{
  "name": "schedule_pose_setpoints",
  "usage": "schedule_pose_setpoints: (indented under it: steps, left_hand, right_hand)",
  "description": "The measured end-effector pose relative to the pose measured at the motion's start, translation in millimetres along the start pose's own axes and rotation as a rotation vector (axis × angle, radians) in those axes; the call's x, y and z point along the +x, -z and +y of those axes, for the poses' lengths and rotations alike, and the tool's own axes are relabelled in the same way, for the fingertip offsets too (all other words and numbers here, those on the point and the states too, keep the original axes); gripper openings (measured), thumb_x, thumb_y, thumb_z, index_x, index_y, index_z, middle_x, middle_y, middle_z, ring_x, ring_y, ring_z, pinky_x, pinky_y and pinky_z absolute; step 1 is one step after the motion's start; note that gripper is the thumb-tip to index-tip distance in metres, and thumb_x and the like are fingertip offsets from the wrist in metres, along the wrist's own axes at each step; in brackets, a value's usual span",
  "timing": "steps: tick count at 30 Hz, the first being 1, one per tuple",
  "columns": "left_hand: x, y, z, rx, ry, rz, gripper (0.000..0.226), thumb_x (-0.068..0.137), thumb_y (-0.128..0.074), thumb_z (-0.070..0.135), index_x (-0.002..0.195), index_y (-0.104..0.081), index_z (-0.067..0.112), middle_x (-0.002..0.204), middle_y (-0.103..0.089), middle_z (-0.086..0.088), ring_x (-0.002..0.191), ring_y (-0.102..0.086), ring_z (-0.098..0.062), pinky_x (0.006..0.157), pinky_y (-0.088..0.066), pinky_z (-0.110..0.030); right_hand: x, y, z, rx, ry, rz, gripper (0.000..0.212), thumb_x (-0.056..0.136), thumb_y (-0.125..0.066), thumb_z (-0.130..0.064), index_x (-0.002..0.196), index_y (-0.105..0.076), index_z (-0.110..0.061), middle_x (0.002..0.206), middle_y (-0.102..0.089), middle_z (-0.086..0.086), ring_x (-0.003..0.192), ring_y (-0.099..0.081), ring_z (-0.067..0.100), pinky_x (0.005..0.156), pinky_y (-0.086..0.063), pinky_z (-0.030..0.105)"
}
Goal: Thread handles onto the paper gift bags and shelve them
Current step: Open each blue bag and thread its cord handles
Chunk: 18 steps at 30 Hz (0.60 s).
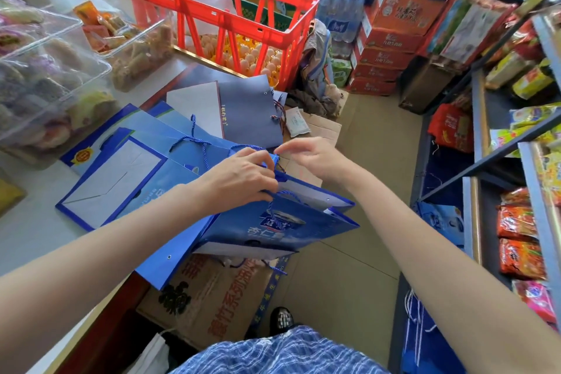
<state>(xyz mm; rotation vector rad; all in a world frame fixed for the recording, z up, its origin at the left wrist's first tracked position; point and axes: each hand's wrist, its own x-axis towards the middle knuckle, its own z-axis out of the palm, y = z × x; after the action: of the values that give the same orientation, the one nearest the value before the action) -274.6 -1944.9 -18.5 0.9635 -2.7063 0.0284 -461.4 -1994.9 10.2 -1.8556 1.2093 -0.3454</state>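
A flat blue paper gift bag [282, 231] sticks out over the counter's front edge, with a blue cord handle [280, 202] looped at its top. My left hand [246, 174] grips the bag's upper corner, fingers curled over the edge. My right hand [306, 158] hovers just beyond that corner, its fingertips pinched together as if on a thin cord end; the cord itself is too fine to see. More flat blue bags [127, 173] lie stacked on the counter, some with cords. Darker navy bags [249, 112] lie behind them.
A red plastic crate [212, 9] of eggs stands at the counter's far end. Clear snack boxes [45, 70] line the left. Cardboard boxes [212, 294] sit on the floor below the bag. Metal shelves [498, 143] with packaged goods run along the right; another blue bag [443, 222] lies by them.
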Motion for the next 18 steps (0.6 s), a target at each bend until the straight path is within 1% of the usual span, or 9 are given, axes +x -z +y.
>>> schedule_pose_setpoints:
  steps: [2,4,6,8,10,13,15,16,18]
  left_hand:
    - [0,1,2,0.011,-0.031,0.030,0.019,0.081,-0.054,0.039,0.073,-0.064,0.025,0.078,-0.067,0.011,0.094,-0.044,-0.012,0.084,-0.036,-0.027]
    - [-2,3,1,0.012,-0.019,0.021,0.022,0.084,-0.052,0.039,0.073,-0.065,0.024,0.078,-0.067,0.011,0.091,-0.048,-0.013,0.085,-0.037,-0.026]
    - [-2,5,2,0.014,0.000,-0.019,0.013,0.079,-0.065,0.034,0.071,-0.066,0.024,0.075,-0.068,0.010,0.085,-0.058,-0.016,0.080,-0.047,-0.028]
    - [0,7,3,0.006,0.028,-0.046,0.011,0.074,-0.066,0.032,0.068,-0.069,0.024,0.072,-0.069,0.008,0.076,-0.065,-0.017,0.075,-0.052,-0.028]
    - [0,10,0,-0.020,0.066,-0.064,0.015,0.071,-0.061,0.033,0.067,-0.071,0.024,0.072,-0.070,0.008,0.074,-0.067,-0.016,0.075,-0.052,-0.025]
    - [-1,15,-6,-0.067,0.093,-0.084,0.018,0.072,-0.060,0.032,0.070,-0.073,0.020,0.076,-0.072,0.005,0.076,-0.069,-0.017,0.076,-0.052,-0.025]
    - [4,16,-6,-0.072,0.074,-0.089,0.019,0.073,-0.060,0.030,0.072,-0.074,0.016,0.078,-0.072,0.002,0.077,-0.069,-0.019,0.074,-0.054,-0.031]
    - [7,15,-4,-0.067,0.054,-0.083,0.018,0.073,-0.061,0.029,0.072,-0.074,0.016,0.078,-0.073,0.001,0.077,-0.070,-0.020,0.073,-0.055,-0.032]
    - [17,12,3,-0.049,-0.014,-0.045,0.010,0.073,-0.066,0.024,0.072,-0.073,0.016,0.080,-0.073,0.000,0.083,-0.070,-0.021,0.075,-0.055,-0.035]
  right_hand:
    - [2,-3,1,0.035,-0.013,-0.289,0.032,0.094,-0.042,0.003,0.107,-0.063,-0.017,0.109,-0.062,-0.002,0.103,-0.054,0.008,0.089,-0.042,0.014]
    - [4,-5,5,0.008,-0.024,-0.372,0.027,0.096,-0.043,-0.003,0.104,-0.063,-0.018,0.103,-0.061,-0.004,0.098,-0.054,0.008,0.091,-0.042,0.023]
    - [5,-2,7,-0.111,-0.025,-0.355,0.019,0.097,-0.046,-0.010,0.101,-0.065,-0.013,0.093,-0.061,-0.005,0.087,-0.053,0.006,0.084,-0.042,0.026]
    - [3,6,11,-0.197,-0.034,-0.286,0.018,0.096,-0.050,-0.014,0.100,-0.067,-0.009,0.082,-0.060,-0.004,0.075,-0.051,0.005,0.075,-0.041,0.025]
    - [-4,20,19,-0.122,-0.077,-0.173,0.020,0.095,-0.051,-0.014,0.102,-0.068,-0.005,0.075,-0.058,0.001,0.066,-0.048,0.008,0.065,-0.042,0.019]
    - [-21,45,34,-0.022,-0.131,0.030,0.020,0.094,-0.052,-0.009,0.102,-0.069,-0.003,0.072,-0.054,0.007,0.060,-0.045,0.007,0.052,-0.039,0.009]
    - [-30,51,40,-0.066,-0.133,0.092,0.023,0.094,-0.048,-0.005,0.103,-0.069,-0.007,0.073,-0.056,0.003,0.055,-0.046,-0.001,0.051,-0.035,0.005]
    - [-32,49,41,-0.085,-0.124,0.077,0.024,0.094,-0.047,-0.004,0.103,-0.069,-0.009,0.077,-0.059,0.002,0.057,-0.048,-0.004,0.054,-0.035,0.004]
    - [-36,42,40,-0.172,-0.132,-0.045,0.018,0.093,-0.054,-0.015,0.104,-0.068,-0.017,0.092,-0.061,-0.003,0.074,-0.052,-0.004,0.065,-0.037,0.007]
